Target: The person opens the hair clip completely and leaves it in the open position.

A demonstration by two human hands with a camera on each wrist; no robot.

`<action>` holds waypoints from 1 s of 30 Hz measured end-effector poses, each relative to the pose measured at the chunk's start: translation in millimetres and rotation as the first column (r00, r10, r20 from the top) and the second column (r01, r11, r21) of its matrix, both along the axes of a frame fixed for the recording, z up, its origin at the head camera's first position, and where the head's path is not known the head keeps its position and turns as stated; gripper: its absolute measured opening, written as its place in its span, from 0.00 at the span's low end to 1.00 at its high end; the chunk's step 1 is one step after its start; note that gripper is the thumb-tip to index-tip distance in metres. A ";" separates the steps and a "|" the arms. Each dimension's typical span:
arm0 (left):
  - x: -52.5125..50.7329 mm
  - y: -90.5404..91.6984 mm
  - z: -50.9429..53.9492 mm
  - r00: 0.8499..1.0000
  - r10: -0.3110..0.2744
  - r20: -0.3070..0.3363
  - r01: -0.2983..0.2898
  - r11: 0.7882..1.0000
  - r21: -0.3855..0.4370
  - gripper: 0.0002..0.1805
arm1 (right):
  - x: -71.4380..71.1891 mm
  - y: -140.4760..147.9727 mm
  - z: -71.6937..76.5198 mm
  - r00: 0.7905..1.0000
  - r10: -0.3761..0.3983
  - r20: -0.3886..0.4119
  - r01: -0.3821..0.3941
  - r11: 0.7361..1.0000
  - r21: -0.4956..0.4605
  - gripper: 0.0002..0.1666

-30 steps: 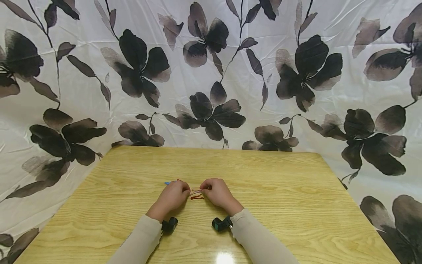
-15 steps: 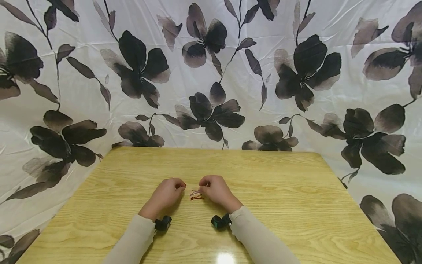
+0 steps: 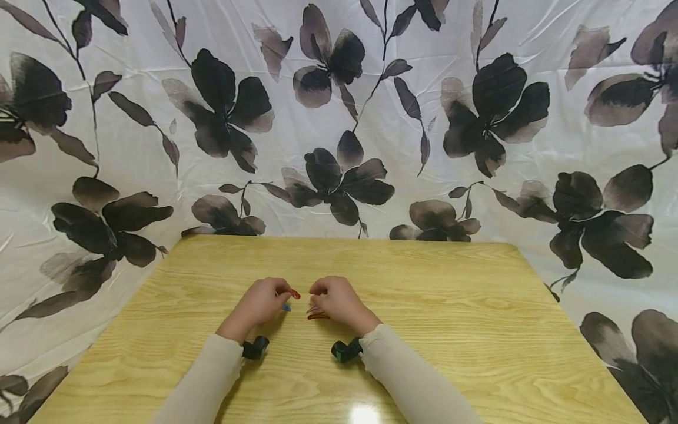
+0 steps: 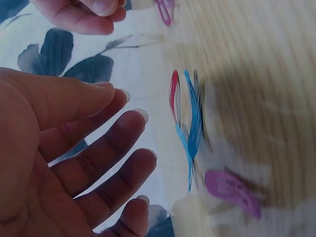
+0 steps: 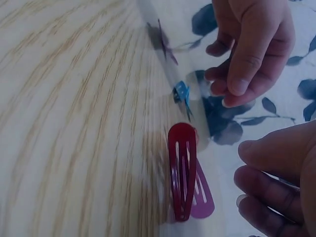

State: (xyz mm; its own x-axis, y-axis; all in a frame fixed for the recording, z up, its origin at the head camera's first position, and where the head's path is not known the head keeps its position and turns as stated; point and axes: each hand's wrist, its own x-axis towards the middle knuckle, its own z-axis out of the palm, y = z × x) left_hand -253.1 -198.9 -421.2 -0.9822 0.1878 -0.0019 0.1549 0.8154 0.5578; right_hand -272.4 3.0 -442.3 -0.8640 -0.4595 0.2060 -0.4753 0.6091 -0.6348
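My left hand (image 3: 261, 303) hovers low over the table, fingers apart and holding nothing in the left wrist view. Just beyond its fingertips is a red hair clip (image 4: 174, 96), overlapping blue clips (image 4: 195, 128); a purple clip (image 4: 232, 191) lies beside them. In the head view, that red clip (image 3: 295, 294) is at the left fingertips and blue (image 3: 286, 307) shows below. My right hand (image 5: 284, 180) has loosely bent, empty fingers. Near it, a dark red clip (image 5: 181, 173) partly covers a pink clip (image 5: 203, 200) on the table.
The wooden table (image 3: 424, 294) runs back to a white cloth (image 3: 339, 118) printed with dark flowers. A black wrist camera (image 3: 256, 348) is on the left wrist, another (image 3: 346, 350) on the right. Light reflects off the table's front (image 3: 364, 414).
Both hands have moved slightly up and left in the head view, and the left has drawn away from the right. The red clip shows more beyond the left fingertips; a blue part is uncovered below.
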 end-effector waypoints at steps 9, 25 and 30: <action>-7.2 -12.5 1.4 0.997 -0.009 0.070 0.011 1.000 -0.029 0.10 | -0.1 -13.1 3.0 0.999 0.022 -0.025 -0.021 0.998 0.051 0.09; -18.9 -24.4 -5.6 0.998 0.005 0.068 0.005 0.988 -0.153 0.06 | -0.7 -36.0 0.0 0.990 0.021 -0.136 0.016 0.965 0.262 0.09; -18.3 -23.8 -5.1 0.997 0.018 0.081 -0.004 0.986 -0.168 0.05 | -1.2 -41.5 -1.8 0.989 0.020 -0.147 0.022 0.960 0.279 0.07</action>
